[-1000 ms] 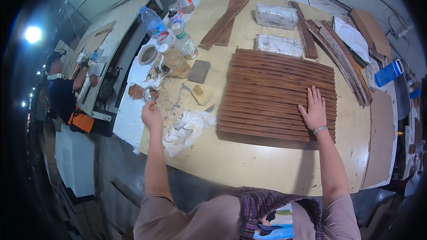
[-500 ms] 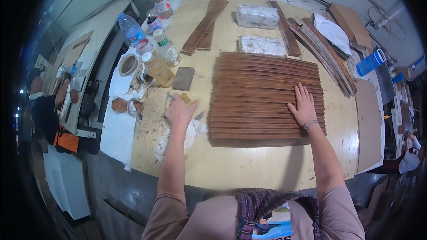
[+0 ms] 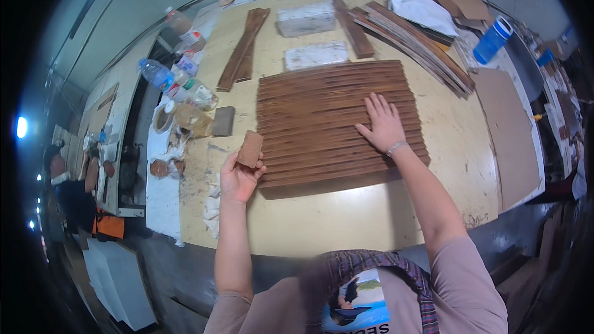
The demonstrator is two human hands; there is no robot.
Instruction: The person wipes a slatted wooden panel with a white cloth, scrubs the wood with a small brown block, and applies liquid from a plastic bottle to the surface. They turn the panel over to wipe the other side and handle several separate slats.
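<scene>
Holding a brown pad [image 3: 250, 149], left hand [image 3: 238, 179] closed.

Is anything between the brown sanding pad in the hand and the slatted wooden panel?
Nothing visible. The left hand holds the flat brown sanding pad right at the left edge of the brown slatted wooden panel; the right hand rests farther right.

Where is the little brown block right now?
In the head view, the little brown block is pinched in the left hand, just off the left edge of the slatted wooden panel.
</scene>
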